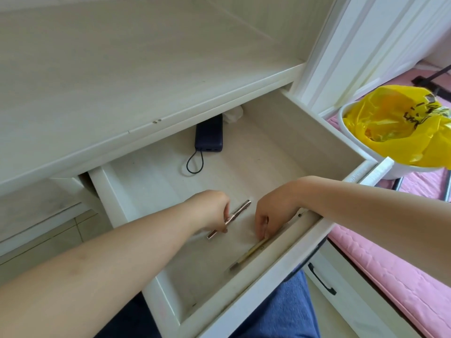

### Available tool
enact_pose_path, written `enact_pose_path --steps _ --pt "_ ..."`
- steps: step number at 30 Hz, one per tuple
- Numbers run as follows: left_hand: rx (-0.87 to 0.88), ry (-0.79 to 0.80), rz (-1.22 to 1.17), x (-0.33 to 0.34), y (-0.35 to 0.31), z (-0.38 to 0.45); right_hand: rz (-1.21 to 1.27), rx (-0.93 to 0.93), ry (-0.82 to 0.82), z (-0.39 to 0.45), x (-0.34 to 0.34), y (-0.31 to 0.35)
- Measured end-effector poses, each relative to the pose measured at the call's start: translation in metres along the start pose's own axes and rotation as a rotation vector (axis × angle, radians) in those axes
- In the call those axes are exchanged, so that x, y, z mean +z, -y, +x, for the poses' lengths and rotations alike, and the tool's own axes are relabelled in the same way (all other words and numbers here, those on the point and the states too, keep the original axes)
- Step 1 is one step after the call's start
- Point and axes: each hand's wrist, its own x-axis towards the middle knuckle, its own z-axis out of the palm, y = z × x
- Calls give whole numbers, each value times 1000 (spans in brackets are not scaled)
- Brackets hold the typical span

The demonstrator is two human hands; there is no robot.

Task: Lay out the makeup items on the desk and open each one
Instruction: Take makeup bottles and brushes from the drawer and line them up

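In the head view, the person's blue trousers (290, 311) show lowest in the picture, under the front edge of the pulled-out white drawer (117, 198). Both bare forearms reach over that front edge into the drawer. The left hand (210, 211) has its fingers curled down, pinching a slim rose-gold pen-shaped makeup stick (235, 215) near its middle; the stick lies slanted over the drawer floor, one end toward the back, the other toward the front. The right hand (271, 213) is just beside it, fingers bent downward, the tips touching the upper end of a yellowish pencil (249, 252) that lies along the inside of the drawer's front wall. Whether these fingers actually grip the pencil, I cannot tell. Toward the back of the drawer, partly under the desk (97, 81), lies a dark blue power bank (209, 137) with a looped black cord. Beside the drawer's right wall stands a white bin (366, 147) lined with a yellow bag (400, 123), on pink flooring (390, 272).
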Motion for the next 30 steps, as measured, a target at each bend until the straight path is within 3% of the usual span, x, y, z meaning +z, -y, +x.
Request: enact_pose_path --steps 6,11,18,24,30 --pt "-22 -3 20 1 1 2 -72 -5 13 6 2 -3" --pt "-67 65 -58 -4 3 0 8 -49 -26 4 1 -8" --pt "-109 -80 -534 -31 7 -12 403 -165 -322 -25 -4 -21" --pt "79 -173 -947 -77 8 -57 767 -342 -550 -63 -18 -14" --pt "160 -438 -1179 -129 36 -111 1050 -574 -784 -88 -66 26"
